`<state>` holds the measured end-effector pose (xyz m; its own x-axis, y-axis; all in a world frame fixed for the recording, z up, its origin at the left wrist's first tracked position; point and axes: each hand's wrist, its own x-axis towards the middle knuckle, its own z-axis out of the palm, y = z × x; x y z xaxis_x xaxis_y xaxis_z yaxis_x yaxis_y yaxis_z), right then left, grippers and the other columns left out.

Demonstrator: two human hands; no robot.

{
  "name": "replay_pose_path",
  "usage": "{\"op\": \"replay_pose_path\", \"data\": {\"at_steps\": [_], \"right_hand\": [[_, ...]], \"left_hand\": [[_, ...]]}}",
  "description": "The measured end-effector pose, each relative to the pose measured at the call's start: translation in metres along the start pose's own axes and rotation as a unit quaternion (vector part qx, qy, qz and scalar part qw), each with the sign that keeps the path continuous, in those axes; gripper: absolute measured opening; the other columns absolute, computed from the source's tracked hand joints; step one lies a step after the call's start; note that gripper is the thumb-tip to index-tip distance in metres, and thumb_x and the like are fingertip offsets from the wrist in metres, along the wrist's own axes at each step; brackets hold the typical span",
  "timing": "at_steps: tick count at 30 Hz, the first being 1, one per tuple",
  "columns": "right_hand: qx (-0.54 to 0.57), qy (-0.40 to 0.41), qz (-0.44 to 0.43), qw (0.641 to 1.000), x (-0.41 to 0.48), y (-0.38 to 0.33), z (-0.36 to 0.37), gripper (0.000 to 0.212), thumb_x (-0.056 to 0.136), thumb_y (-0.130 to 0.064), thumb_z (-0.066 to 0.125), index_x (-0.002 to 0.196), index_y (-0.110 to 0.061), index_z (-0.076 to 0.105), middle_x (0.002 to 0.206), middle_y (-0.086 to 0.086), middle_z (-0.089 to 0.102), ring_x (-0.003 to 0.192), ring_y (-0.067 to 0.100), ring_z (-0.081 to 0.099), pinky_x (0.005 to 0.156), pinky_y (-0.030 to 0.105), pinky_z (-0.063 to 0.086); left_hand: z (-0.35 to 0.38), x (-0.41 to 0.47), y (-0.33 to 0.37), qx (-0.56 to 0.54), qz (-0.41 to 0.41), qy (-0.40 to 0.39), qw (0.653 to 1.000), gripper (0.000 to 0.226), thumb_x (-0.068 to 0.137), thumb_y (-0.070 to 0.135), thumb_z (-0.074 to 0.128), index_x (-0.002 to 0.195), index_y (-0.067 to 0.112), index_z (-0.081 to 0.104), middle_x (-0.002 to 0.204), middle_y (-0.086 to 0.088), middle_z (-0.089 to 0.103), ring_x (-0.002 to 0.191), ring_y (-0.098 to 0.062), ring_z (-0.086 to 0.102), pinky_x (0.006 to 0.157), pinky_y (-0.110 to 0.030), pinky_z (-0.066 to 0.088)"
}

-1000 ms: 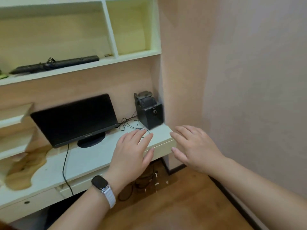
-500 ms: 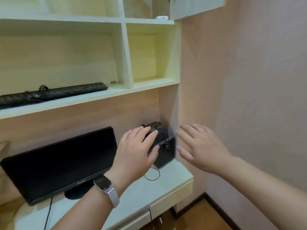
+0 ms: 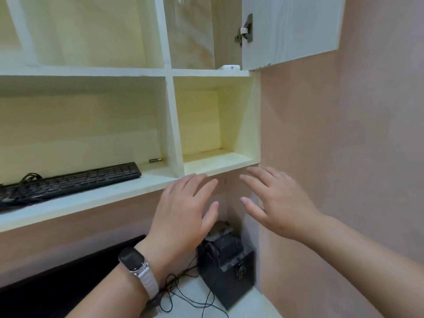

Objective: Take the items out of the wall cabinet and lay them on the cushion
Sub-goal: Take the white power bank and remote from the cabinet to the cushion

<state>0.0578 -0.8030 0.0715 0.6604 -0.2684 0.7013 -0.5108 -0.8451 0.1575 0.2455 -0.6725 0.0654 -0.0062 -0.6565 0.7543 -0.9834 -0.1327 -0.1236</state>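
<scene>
Overhead, at twelve o'clock from my flat, empty left hand [image 3: 183,210] and right hand [image 3: 275,203], the wall cabinet [image 3: 190,37] stands open; a shelf edge [image 3: 220,170] lies just ahead.

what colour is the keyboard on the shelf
The keyboard is black; the head view shows it best.

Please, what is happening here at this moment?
A person holds both hands up in front of a wall shelf unit, fingers straight and holding nothing: the left hand, with a watch on its wrist, and the right hand. Above them the wall cabinet door stands open. A black keyboard lies untouched on the shelf to the left. Neither hand has an item yet.
</scene>
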Motion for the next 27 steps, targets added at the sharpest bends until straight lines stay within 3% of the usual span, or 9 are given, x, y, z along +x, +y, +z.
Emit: {"op": "replay_pose_path", "data": {"at_steps": [5, 15, 21, 24, 27], "right_hand": [[0.029, 0.066, -0.015, 0.997, 0.071, 0.048, 0.006, 0.053, 0.088, -0.048, 0.042, 0.119, -0.011, 0.065, 0.121, 0.011, 0.065, 0.109, 0.033, 0.06, 0.085, 0.04, 0.049], [0.053, 0.128, -0.076, 0.987, 0.211, 0.127, -0.013, 0.062, 0.088, -0.052, 0.036, 0.128, -0.009, 0.057, 0.129, 0.015, 0.058, 0.115, 0.034, 0.055, 0.088, 0.043, 0.049], [0.1, 0.144, -0.087, 0.981, 0.265, 0.139, -0.033, 0.048, 0.095, -0.045, 0.046, 0.133, -0.015, 0.048, 0.132, 0.005, 0.049, 0.12, 0.024, 0.046, 0.09, 0.04, 0.046], [0.098, 0.103, -0.084, 0.986, 0.282, 0.139, -0.035, 0.047, 0.095, -0.047, 0.043, 0.132, -0.017, 0.045, 0.13, 0.003, 0.048, 0.118, 0.022, 0.046, 0.086, 0.037, 0.046], [0.077, 0.052, -0.073, 0.993, 0.292, 0.136, -0.033, 0.049, 0.096, -0.052, 0.039, 0.129, -0.016, 0.044, 0.128, 0.005, 0.049, 0.118, 0.024, 0.046, 0.089, 0.043, 0.047]], "left_hand": [[0.003, 0.071, -0.013, 0.036, -0.031, 0.053, 0.997, 0.046, 0.087, 0.042, 0.049, 0.123, 0.018, 0.064, 0.123, -0.005, 0.064, 0.112, -0.028, 0.059, 0.088, -0.039, 0.045], [-0.019, 0.213, -0.041, 0.057, -0.046, 0.121, 0.99, 0.052, 0.086, 0.043, 0.047, 0.128, 0.015, 0.061, 0.128, -0.008, 0.06, 0.119, -0.027, 0.053, 0.101, -0.04, 0.041], [-0.041, 0.289, -0.058, 0.021, -0.073, 0.055, 0.996, 0.047, 0.093, 0.036, 0.055, 0.137, 0.022, 0.051, 0.138, -0.002, 0.05, 0.127, -0.018, 0.045, 0.102, -0.031, 0.038], [-0.049, 0.332, -0.066, 0.036, -0.098, -0.011, 0.994, 0.049, 0.093, 0.033, 0.055, 0.14, 0.022, 0.048, 0.143, -0.002, 0.047, 0.131, -0.018, 0.044, 0.103, -0.027, 0.032], [-0.051, 0.366, -0.072, 0.062, -0.129, -0.098, 0.985, 0.049, 0.092, 0.033, 0.053, 0.14, 0.023, 0.047, 0.145, -0.004, 0.048, 0.128, -0.021, 0.048, 0.101, -0.029, 0.037]]}}
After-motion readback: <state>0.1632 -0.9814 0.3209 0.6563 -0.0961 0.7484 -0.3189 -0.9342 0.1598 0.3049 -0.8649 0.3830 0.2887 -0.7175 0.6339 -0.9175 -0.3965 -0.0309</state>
